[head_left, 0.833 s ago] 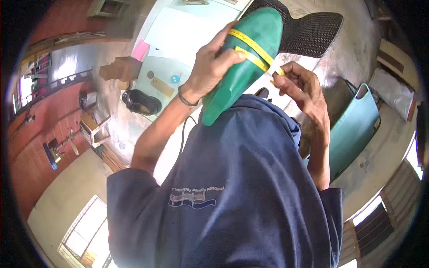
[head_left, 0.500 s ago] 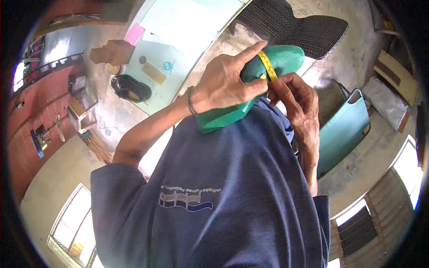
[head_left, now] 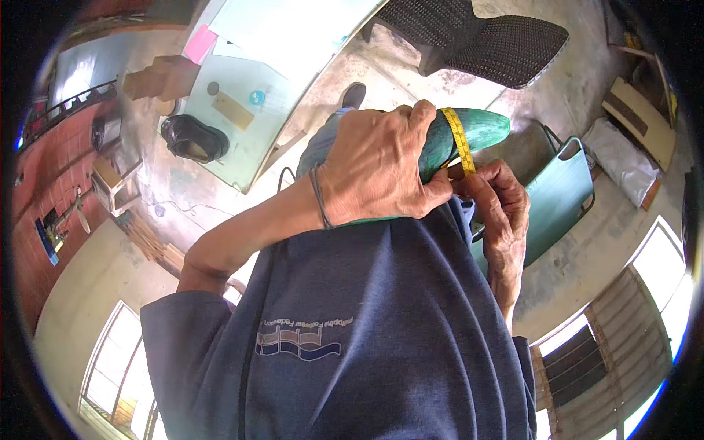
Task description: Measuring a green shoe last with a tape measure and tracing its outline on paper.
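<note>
Left hand [head_left: 378,165] in a wrapped grip, right hand [head_left: 499,213] pinching just beside it.

A pale green worktop [head_left: 242,139] stands on a bare concrete floor [head_left: 411,66]. Beyond it sit two dark woven chairs [head_left: 477,37]. Left of the worktop runs a red brick wall [head_left: 44,183] with what may be a fan against it. Right of it, a teal plastic chair [head_left: 557,194]; farther right, bright louvred windows [head_left: 587,359] let daylight in.
</note>
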Action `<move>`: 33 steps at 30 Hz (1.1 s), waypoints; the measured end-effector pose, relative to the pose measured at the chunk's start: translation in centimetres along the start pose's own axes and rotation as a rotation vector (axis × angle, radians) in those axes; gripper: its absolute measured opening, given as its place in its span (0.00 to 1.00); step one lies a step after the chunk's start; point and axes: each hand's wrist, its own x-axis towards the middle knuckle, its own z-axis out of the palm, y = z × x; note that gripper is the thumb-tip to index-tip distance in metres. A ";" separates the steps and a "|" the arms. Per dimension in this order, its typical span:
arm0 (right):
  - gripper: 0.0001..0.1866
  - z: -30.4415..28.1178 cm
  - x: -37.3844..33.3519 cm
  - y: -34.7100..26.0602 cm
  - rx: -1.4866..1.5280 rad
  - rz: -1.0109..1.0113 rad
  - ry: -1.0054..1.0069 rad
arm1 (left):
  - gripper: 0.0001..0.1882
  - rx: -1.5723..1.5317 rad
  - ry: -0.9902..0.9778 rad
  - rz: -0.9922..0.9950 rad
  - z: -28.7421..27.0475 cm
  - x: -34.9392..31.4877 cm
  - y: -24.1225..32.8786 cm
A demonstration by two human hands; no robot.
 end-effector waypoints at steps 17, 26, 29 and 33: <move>0.15 2.2 -0.5 -0.5 -0.046 0.119 0.117 | 0.30 -0.031 -0.083 -0.028 -1.0 0.8 -0.9; 0.15 3.6 3.7 0.6 0.167 0.067 0.098 | 0.24 -0.580 -0.069 -0.195 -1.6 1.8 -5.2; 0.15 3.9 4.8 0.2 0.144 0.059 0.101 | 0.23 -0.676 -0.036 -0.213 -2.1 1.8 -5.4; 0.16 4.4 5.5 -0.4 0.077 0.032 0.107 | 0.24 -0.663 -0.010 -0.205 -2.4 1.9 -5.8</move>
